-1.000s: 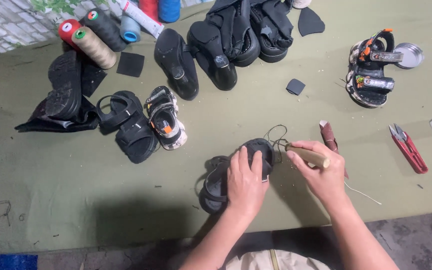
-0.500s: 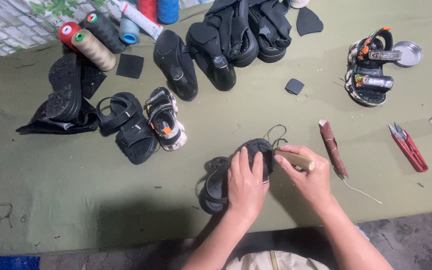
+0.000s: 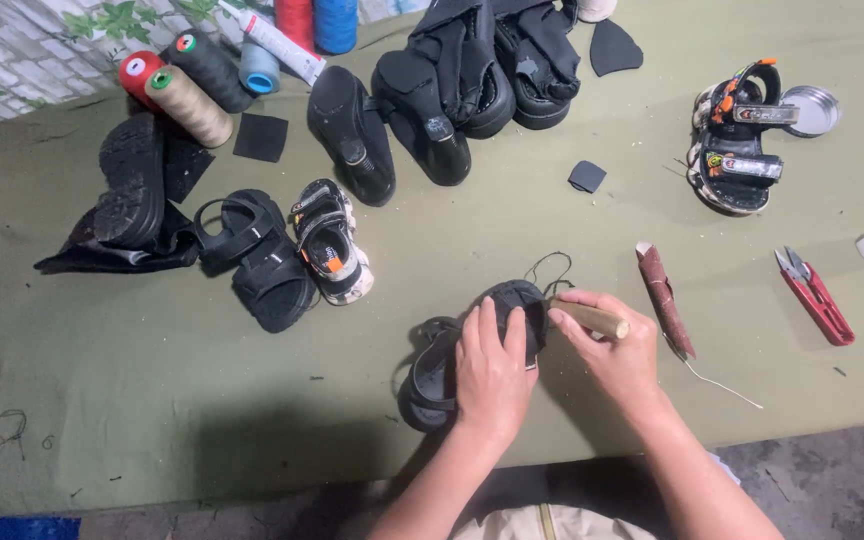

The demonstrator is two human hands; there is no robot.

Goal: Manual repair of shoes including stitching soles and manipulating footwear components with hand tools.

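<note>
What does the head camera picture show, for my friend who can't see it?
A person's left hand presses down a black sandal on a green table, while the right hand pokes it with a wooden-handled tool. Other shoes, thread spools and red snips lie around.

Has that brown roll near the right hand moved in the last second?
No. The brown roll lies in the same spot between the right hand and the red snips; only the camera shifted slightly.

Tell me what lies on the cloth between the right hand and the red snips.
In the head view, a brown wrapped tool with a thin wire tail lies between the right hand and the red snips. The rest of that green cloth is bare.
</note>
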